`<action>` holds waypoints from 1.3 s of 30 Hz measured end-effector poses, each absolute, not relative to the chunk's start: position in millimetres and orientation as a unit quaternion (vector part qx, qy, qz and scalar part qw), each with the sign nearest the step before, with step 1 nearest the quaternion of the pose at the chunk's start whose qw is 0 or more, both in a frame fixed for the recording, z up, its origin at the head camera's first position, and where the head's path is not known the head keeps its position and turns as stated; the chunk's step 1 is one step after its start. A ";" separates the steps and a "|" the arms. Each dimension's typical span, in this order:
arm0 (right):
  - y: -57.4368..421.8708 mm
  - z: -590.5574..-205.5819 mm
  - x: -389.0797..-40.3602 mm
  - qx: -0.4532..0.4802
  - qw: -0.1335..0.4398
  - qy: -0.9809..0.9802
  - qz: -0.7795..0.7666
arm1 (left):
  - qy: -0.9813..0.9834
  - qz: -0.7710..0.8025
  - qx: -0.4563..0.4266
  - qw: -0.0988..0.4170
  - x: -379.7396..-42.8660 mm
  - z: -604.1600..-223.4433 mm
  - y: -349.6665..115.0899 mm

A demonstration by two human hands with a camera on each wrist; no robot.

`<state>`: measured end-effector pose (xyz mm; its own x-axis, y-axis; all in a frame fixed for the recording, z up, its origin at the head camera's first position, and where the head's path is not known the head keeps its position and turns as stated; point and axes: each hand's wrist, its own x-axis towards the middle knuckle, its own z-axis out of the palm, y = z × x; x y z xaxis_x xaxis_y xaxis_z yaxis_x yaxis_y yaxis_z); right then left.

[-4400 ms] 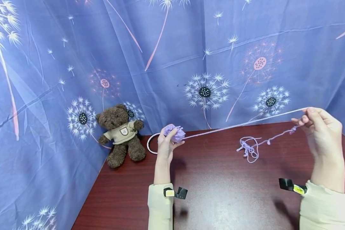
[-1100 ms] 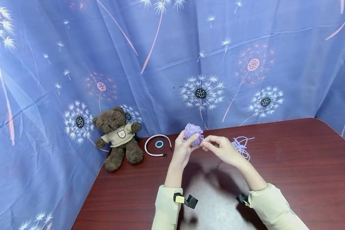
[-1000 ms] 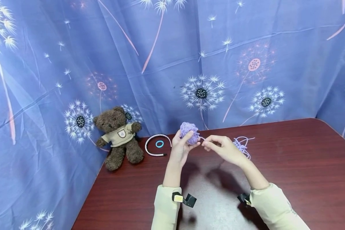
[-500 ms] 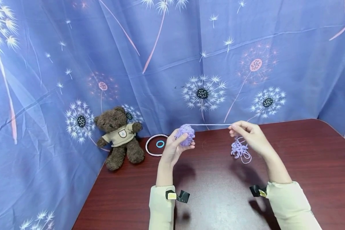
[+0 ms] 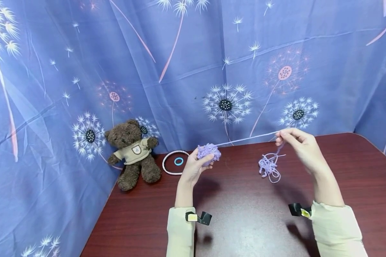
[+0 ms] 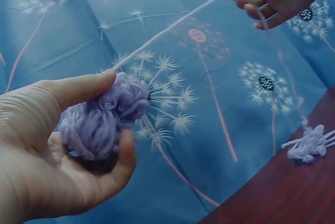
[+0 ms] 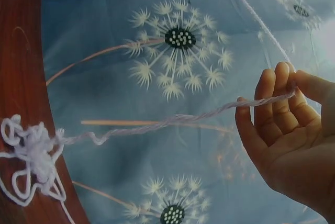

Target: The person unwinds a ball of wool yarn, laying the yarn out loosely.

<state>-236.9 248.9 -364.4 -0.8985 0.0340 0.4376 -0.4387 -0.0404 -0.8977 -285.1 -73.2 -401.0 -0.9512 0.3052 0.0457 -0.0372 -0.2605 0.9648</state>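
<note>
A fluffy lilac ball of yarn (image 5: pixel 209 153) is gripped between the thumb and fingers of my left hand (image 5: pixel 193 167), raised over the table. From the ball a taut strand (image 5: pixel 247 138) runs up to my right hand (image 5: pixel 300 146), whose thumb and index finger pinch it. Below those fingers the yarn hangs down to a loose tangle of yarn (image 5: pixel 269 167) lying on the table. In the left wrist view the ball (image 6: pixel 99 119) sits between thumb and curled fingers. The right wrist view shows the pinched yarn (image 7: pixel 183 119) leading to the tangle.
A brown teddy bear (image 5: pixel 132 153) in a beige shirt sits at the back left. Right of it lie a white headband (image 5: pixel 164 160) and a blue ring (image 5: pixel 178 161). A blue dandelion-print curtain (image 5: pixel 180 71) hangs behind the dark red table (image 5: pixel 244 214).
The hands came close together at the ball, then parted again. My right hand has moved right and up, drawing the strand out longer. The ball has turned in my left hand.
</note>
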 end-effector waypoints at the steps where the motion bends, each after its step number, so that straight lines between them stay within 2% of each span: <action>1: 251.5 -365.5 -237.3 0.149 0.168 -0.665 0.713 | 0.604 0.784 0.103 0.096 -285.7 -401.2 -74.7; 5: 266.0 -372.6 -239.0 0.143 0.168 -0.625 0.749 | 0.620 0.776 0.091 0.065 -286.8 -400.5 -81.7; 11: 292.0 -382.7 -238.7 0.153 0.180 -0.537 0.810 | 0.634 0.766 0.100 0.047 -285.9 -398.4 -90.4; 19: 316.8 -387.4 -233.6 0.115 0.207 -0.492 0.838 | 0.587 0.791 0.143 0.098 -284.6 -396.4 -100.6; 23: 326.4 -392.2 -231.4 0.084 0.219 -0.488 0.841 | 0.588 0.791 0.142 0.095 -284.2 -395.4 -107.0; 29: 339.4 -403.9 -232.9 0.064 0.207 -0.469 0.856 | 0.593 0.788 0.142 0.085 -283.7 -394.5 -116.3; 39: 343.5 -412.9 -239.3 0.064 0.196 -0.473 0.857 | 0.492 0.839 0.177 0.150 -282.9 -392.3 -105.0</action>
